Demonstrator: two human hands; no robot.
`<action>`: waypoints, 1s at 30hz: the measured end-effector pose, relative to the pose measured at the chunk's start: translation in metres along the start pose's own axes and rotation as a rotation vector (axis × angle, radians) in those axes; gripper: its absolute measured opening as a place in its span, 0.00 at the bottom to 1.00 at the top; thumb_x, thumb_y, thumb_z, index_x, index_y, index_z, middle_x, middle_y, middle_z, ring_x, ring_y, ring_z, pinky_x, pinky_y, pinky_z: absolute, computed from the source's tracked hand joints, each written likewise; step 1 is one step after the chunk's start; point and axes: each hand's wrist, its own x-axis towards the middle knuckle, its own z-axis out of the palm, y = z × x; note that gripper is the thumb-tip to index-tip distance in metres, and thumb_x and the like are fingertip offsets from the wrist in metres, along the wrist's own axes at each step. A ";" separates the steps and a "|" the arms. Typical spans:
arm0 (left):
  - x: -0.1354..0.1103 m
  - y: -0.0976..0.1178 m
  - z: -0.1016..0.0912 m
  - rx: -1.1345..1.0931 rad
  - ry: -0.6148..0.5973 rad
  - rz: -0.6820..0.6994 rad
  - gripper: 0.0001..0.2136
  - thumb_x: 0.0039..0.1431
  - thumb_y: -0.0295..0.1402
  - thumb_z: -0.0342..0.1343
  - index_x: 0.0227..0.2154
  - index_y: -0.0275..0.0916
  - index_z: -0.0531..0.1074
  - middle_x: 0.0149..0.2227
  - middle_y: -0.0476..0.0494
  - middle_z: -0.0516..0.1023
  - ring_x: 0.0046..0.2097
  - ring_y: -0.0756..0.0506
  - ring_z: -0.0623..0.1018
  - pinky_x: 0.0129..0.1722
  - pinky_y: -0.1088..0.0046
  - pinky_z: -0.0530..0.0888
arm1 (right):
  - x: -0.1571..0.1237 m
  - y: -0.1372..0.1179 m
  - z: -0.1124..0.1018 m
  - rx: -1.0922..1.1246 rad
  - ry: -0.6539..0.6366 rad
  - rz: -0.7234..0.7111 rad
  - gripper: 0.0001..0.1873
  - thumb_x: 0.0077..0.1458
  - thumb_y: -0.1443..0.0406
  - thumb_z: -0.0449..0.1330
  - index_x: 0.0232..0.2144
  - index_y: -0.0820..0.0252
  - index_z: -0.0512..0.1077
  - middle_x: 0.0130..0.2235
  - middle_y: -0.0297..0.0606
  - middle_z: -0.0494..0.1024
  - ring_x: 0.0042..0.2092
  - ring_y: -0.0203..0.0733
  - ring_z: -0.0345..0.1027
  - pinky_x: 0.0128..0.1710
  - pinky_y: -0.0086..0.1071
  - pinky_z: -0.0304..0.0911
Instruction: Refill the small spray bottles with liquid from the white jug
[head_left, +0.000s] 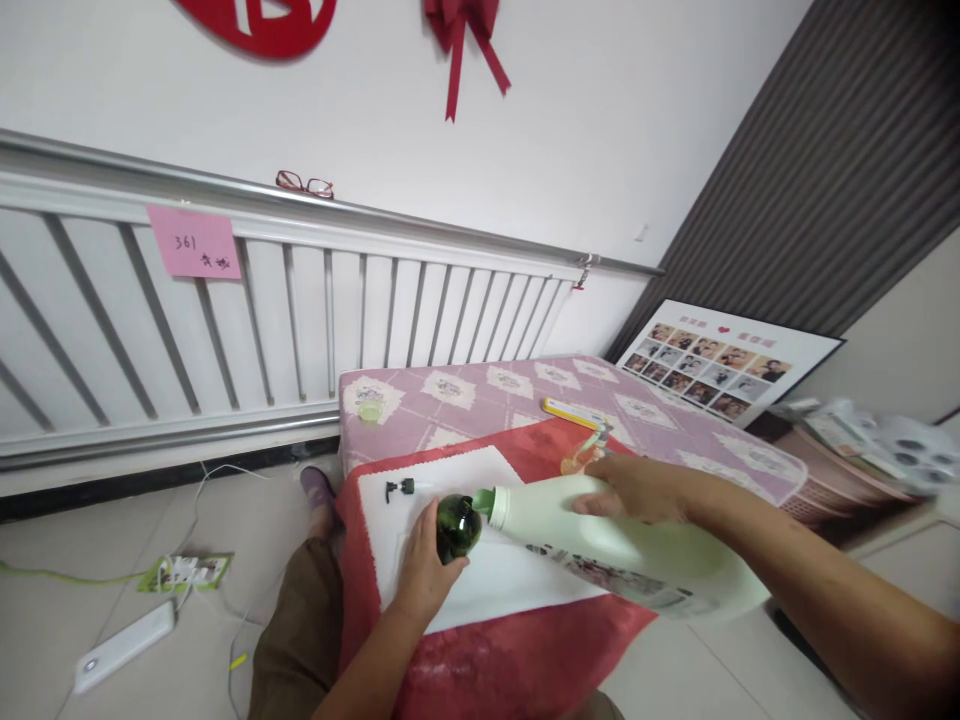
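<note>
1. My left hand (424, 568) curls its fingers around the round, glossy dark-green bottle (454, 530), over the flat white sheet (517, 590); a slack grip might tip it.
2. My right hand (637, 488) grips the big pale-green plastic jug (645, 565), mouth at the bottle; over-tilting might cause spills.

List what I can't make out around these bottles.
In the head view:
- Label on the big bottle: too blurred to read.
- Green bottle's fill level: dark wall and left hand hide it.
- Big bottle's top side: right hand covers part.
- Red sign: cut off by top edge.
</note>
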 end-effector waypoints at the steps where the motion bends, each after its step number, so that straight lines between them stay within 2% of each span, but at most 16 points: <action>1: 0.000 0.000 0.000 0.000 0.001 -0.002 0.44 0.41 0.28 0.63 0.63 0.42 0.50 0.64 0.37 0.58 0.65 0.37 0.59 0.63 0.56 0.57 | -0.002 0.002 0.003 0.012 -0.004 0.007 0.29 0.49 0.43 0.53 0.40 0.60 0.72 0.44 0.48 0.78 0.42 0.55 0.73 0.38 0.39 0.65; 5: 0.000 0.002 -0.001 0.015 0.006 -0.013 0.44 0.42 0.29 0.63 0.63 0.42 0.49 0.64 0.37 0.58 0.65 0.37 0.58 0.63 0.57 0.57 | -0.010 0.015 0.014 0.222 -0.029 -0.010 0.27 0.48 0.44 0.56 0.40 0.58 0.73 0.43 0.44 0.80 0.43 0.55 0.73 0.39 0.37 0.66; 10: -0.001 0.004 0.001 0.029 0.028 -0.025 0.47 0.42 0.29 0.62 0.64 0.40 0.44 0.64 0.36 0.57 0.65 0.37 0.59 0.63 0.58 0.58 | -0.015 0.032 0.019 0.659 0.032 -0.076 0.27 0.45 0.45 0.60 0.38 0.59 0.72 0.33 0.40 0.81 0.36 0.51 0.75 0.29 0.34 0.65; 13: -0.002 0.005 0.002 0.063 0.037 -0.006 0.46 0.42 0.28 0.61 0.64 0.40 0.43 0.65 0.35 0.56 0.65 0.37 0.59 0.63 0.58 0.58 | -0.008 0.037 0.021 0.902 0.082 -0.046 0.23 0.46 0.49 0.62 0.39 0.58 0.70 0.34 0.38 0.81 0.37 0.51 0.76 0.33 0.35 0.68; 15: -0.002 0.006 0.002 0.094 0.039 0.012 0.45 0.43 0.28 0.60 0.64 0.40 0.44 0.65 0.35 0.55 0.65 0.37 0.57 0.63 0.57 0.58 | 0.004 0.037 0.025 0.965 0.185 -0.017 0.21 0.46 0.50 0.63 0.38 0.56 0.70 0.35 0.37 0.81 0.37 0.50 0.75 0.35 0.36 0.68; 18: -0.002 0.006 0.003 0.120 0.040 0.007 0.45 0.44 0.29 0.60 0.64 0.39 0.43 0.65 0.34 0.54 0.66 0.36 0.57 0.64 0.56 0.57 | 0.032 0.029 0.037 0.911 0.434 0.013 0.19 0.48 0.50 0.60 0.36 0.57 0.70 0.31 0.36 0.80 0.33 0.46 0.73 0.31 0.34 0.67; 21: -0.002 0.004 0.004 0.129 0.055 -0.007 0.45 0.44 0.30 0.61 0.64 0.39 0.42 0.65 0.34 0.55 0.65 0.35 0.59 0.63 0.56 0.58 | 0.069 0.012 0.053 0.929 0.673 0.031 0.21 0.47 0.49 0.60 0.37 0.57 0.71 0.30 0.36 0.79 0.32 0.45 0.72 0.30 0.33 0.65; 26: -0.005 0.000 0.004 0.135 0.046 -0.026 0.45 0.44 0.30 0.60 0.64 0.38 0.41 0.65 0.33 0.56 0.65 0.36 0.60 0.63 0.57 0.59 | 0.141 -0.008 0.086 1.004 0.864 0.022 0.22 0.48 0.50 0.58 0.41 0.58 0.70 0.39 0.40 0.79 0.39 0.47 0.72 0.37 0.35 0.66; 30: -0.005 -0.002 0.004 0.108 0.032 -0.033 0.45 0.45 0.28 0.58 0.64 0.39 0.40 0.65 0.34 0.56 0.65 0.38 0.59 0.63 0.58 0.59 | 0.189 -0.008 0.115 1.041 0.996 0.100 0.24 0.48 0.49 0.54 0.39 0.61 0.70 0.35 0.44 0.79 0.37 0.50 0.72 0.36 0.39 0.66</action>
